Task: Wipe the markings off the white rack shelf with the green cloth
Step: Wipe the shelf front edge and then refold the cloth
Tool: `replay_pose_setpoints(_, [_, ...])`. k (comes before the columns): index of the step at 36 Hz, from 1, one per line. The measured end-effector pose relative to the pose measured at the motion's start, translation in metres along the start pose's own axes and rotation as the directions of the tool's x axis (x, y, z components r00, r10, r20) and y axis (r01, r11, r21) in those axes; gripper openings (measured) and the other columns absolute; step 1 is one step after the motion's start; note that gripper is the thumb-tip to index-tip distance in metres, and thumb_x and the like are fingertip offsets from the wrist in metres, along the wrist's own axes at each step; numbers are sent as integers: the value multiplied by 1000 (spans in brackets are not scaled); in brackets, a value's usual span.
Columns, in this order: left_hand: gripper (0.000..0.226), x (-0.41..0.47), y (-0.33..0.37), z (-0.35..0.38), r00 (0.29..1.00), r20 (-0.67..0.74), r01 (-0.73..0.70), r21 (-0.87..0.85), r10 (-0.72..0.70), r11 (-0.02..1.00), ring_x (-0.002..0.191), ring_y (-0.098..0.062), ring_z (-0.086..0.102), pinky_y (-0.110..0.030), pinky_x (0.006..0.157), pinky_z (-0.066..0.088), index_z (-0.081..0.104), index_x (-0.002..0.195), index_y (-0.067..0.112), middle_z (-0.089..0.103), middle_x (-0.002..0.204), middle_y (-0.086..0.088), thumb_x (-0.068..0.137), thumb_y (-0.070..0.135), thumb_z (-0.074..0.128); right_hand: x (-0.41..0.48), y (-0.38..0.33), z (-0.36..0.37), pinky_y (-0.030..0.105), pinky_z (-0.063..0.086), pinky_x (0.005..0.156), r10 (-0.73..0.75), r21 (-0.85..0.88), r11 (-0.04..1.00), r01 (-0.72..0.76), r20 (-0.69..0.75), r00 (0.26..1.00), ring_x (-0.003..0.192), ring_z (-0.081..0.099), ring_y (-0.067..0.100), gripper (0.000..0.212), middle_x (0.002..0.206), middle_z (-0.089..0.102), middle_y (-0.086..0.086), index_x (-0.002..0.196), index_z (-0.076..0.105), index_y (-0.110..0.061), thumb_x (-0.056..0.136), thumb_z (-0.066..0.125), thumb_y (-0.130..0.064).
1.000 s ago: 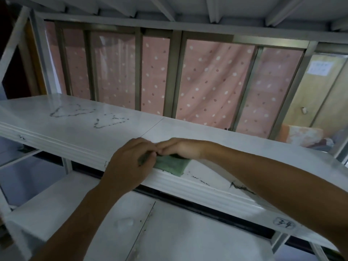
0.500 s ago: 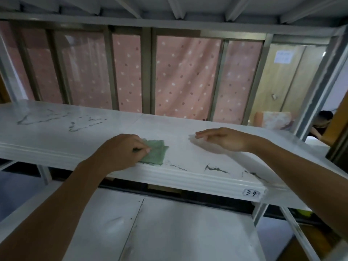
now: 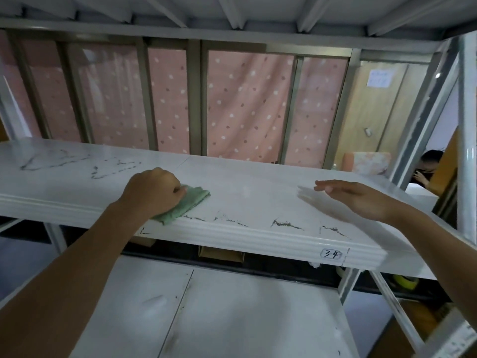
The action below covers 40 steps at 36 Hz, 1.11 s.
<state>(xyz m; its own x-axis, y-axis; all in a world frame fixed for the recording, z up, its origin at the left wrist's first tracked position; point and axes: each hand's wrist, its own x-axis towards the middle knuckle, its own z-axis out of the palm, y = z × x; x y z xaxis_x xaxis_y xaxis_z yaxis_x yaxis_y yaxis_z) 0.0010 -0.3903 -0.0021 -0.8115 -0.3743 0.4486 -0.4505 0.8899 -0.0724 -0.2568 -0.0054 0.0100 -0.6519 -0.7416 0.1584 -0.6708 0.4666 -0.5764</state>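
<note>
Nearest, on the front lip of the white rack shelf [image 3: 258, 195], a handwritten label [image 3: 331, 254] reading "3-4" inside an oval. Just above, along the front edge, dark markings [image 3: 285, 224]. At their left end, left hand [image 3: 154, 193], fingers curled round the green cloth [image 3: 191, 202], pressing it onto the shelf. Right hand [image 3: 361, 198] above the shelf's right part, fingers straight, holding nothing. Farther left, more scribbles [image 3: 77, 161]. Beyond, pink dotted curtain [image 3: 245, 104] and an unreadable paper notice [image 3: 377, 78].

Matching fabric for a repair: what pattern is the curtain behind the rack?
The curtain is pink with pale and dark dots; head view.
</note>
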Motion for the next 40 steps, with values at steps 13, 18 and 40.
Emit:
replay_pose_setpoints(13, [76, -25, 18, 3, 912, 406, 154, -479, 63, 864, 157, -6, 6, -33, 126, 5, 21, 161, 45, 7, 172, 16, 94, 72, -3, -59, 31, -6, 32, 21, 109, 185, 32, 983, -182, -246, 952, 138, 33, 7, 70, 148, 40, -24, 136, 49, -49, 88, 11, -82])
replay_pose_setpoints(18, [81, -21, 32, 6, 921, 389, 209, -452, -19, 867, 154, -24, 28, -53, 125, 22, 34, 153, 44, 28, 169, 7, 93, 79, -7, -73, 37, -2, 36, 23, 107, 253, 60, 967, -248, -354, 900, 140, 35, 16, 74, 150, 43, -11, 136, 53, -39, 92, 7, -77])
replay_pose_setpoints(40, [69, -13, 205, -19, 887, 381, -44, -493, 261, 869, 158, -6, 9, -34, 128, 5, 22, 162, 33, 16, 171, 14, 103, 61, -1, -71, 29, -3, 33, 30, 94, 354, 175, 934, -310, -349, 868, 114, 44, 12, 76, 140, 53, -1, 124, 64, -28, 97, 5, -67])
